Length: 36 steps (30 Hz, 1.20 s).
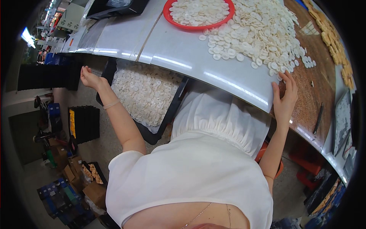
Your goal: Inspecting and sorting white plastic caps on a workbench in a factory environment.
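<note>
My right hand [286, 95] rests at the table's near edge, thumb and fingers apart. Its fingertips touch the nearest discs of a large pile of white, button-like round discs [255, 32]. Out to the left, beyond the rim of a black bin [162, 131], my left hand [90, 78] hangs in the air with its fingers curled in. Whatever it may hold is hidden. More white discs [145, 91] fill this bin, which is lined with clear plastic and sits below the tabletop. A red round tray [166, 16] full of the same discs stands on the table, left of the pile.
A dark pen-like stick [318, 118] lies on the brown board [305, 91] at the right. Tan pieces [335, 38] line the far right edge. A black tray [118, 9] stands at the back left. Stacked black crates [84, 124] and cardboard boxes [95, 192] occupy the floor.
</note>
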Motion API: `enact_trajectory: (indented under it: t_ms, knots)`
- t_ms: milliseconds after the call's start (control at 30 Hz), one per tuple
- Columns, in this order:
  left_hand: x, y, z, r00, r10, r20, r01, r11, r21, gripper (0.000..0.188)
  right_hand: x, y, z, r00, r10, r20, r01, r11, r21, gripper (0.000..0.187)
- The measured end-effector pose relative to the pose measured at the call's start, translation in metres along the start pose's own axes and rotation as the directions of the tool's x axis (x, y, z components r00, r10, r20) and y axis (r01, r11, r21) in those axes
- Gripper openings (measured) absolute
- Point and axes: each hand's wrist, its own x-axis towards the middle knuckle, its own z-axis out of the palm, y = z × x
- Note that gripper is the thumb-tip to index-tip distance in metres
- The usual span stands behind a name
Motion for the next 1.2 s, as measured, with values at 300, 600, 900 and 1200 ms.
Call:
enact_trajectory:
  t_ms: [300,600,900,1200]
  knots:
    - [-0.038,0.014,0.023,0.986,-0.022,0.166,0.050,0.985,-0.165,0.012,-0.004,0.004,0.000,0.997,-0.077,0.008,0.077,0.997,0.022,0.028]
    - [-0.196,0.077,0.070,0.651,-0.175,0.739,0.354,0.931,-0.092,0.018,-0.008,-0.013,-0.003,0.989,-0.128,0.079,0.113,0.979,0.170,0.021]
    - [-0.296,0.122,0.090,0.210,0.067,0.975,0.146,0.984,-0.099,0.012,-0.007,-0.010,0.002,1.000,0.002,-0.031,0.006,0.966,0.258,0.030]
    - [-0.201,0.212,0.111,0.412,0.686,0.599,-0.344,0.726,-0.595,0.018,0.016,-0.031,-0.089,0.882,0.113,-0.457,0.188,0.806,0.561,0.022]
